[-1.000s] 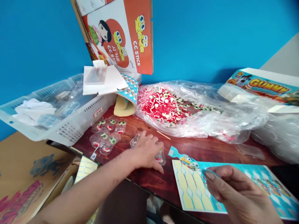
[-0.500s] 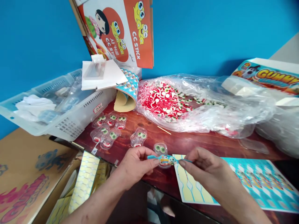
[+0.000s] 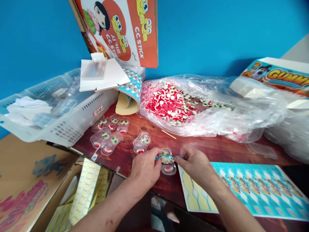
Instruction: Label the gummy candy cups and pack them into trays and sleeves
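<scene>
Sticker [image 3: 167,159] has shifted across waist of clear pack [image 3: 168,170]; fingers of our left hand [image 3: 146,167] and right hand [image 3: 197,163] pinch its ends. Uneven pull could set it crooked, we judge.

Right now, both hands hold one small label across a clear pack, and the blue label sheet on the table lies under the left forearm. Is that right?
Not quite: the head view shows the blue label sheet under the right forearm. The left hand and right hand do hold one small label across a clear pack.
</scene>
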### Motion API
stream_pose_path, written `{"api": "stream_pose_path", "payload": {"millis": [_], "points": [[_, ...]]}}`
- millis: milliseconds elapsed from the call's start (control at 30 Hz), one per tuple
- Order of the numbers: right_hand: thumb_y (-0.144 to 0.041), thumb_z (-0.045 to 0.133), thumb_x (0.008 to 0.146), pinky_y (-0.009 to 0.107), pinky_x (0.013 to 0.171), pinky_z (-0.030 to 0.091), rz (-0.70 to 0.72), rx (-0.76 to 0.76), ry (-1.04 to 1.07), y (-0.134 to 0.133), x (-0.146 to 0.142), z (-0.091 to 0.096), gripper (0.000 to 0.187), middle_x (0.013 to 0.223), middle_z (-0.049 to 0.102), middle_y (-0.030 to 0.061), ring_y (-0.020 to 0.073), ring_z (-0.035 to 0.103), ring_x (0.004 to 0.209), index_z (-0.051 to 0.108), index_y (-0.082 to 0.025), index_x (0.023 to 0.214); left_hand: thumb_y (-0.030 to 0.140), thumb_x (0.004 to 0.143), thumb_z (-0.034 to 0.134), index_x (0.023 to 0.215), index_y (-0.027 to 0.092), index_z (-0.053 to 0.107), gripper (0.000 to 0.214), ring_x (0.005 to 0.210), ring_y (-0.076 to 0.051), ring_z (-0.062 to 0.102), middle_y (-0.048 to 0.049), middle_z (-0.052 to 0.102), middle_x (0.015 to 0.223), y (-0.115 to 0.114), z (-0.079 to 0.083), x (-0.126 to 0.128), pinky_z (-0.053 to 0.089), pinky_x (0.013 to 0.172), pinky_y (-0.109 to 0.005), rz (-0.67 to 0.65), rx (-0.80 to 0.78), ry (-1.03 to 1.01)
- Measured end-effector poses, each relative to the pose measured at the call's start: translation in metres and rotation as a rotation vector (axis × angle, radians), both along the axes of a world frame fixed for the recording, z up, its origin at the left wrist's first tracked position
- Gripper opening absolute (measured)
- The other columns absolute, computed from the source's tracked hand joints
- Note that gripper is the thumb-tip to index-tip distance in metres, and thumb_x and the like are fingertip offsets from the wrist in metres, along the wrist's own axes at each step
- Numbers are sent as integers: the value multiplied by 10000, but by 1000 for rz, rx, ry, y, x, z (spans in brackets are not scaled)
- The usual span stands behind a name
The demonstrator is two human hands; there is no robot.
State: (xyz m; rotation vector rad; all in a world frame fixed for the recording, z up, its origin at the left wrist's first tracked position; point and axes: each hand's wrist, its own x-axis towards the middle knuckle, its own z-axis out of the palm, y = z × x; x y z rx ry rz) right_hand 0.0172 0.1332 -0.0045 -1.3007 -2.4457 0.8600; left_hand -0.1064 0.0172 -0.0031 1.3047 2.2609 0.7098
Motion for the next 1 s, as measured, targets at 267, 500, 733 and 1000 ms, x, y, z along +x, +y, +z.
{"api": "stream_pose_path", "payload": {"millis": [267, 500, 733, 1000], "points": [[-263, 512, 661, 231, 448, 299, 38, 18, -96, 2, 2, -11, 95, 474, 458, -52, 123, 429, 439, 522, -197, 730, 250, 834, 385, 1079, 348, 610, 346, 722, -166, 546, -22, 554, 794, -2, -1, 3, 404, 615, -246, -269, -147, 277], [-202, 484, 789, 356, 761, 397, 330, 352, -82, 0, -13, 4, 188, 944, 572, 133, 236, 514, 868, 609, -157, 921, 383, 860, 397, 1061, 298, 617, 309, 764, -227, 533, -73, 547, 838, -7, 7, 11, 420, 668, -336, -290, -146, 374], [-231, 475, 793, 245, 541, 366, 371, -162, 106, 1, -19, 4, 125, 596, 457, -32, 121, 434, 575, 437, -195, 680, 316, 769, 564, 1185, 190, 493, 441, 985, -279, 494, -104, 553, 1027, -20, -5, 16, 388, 835, -417, -25, 58, 133], [-387, 587, 758, 232, 559, 406, 134, -590, 683, -41, 10, 35, 243, 688, 591, -12, 115, 529, 614, 453, -199, 833, 407, 667, 673, 783, 118, 598, 321, 555, -127, 559, -38, 633, 660, -29, 17, 31, 433, 554, -244, 200, 315, -1167]]}}
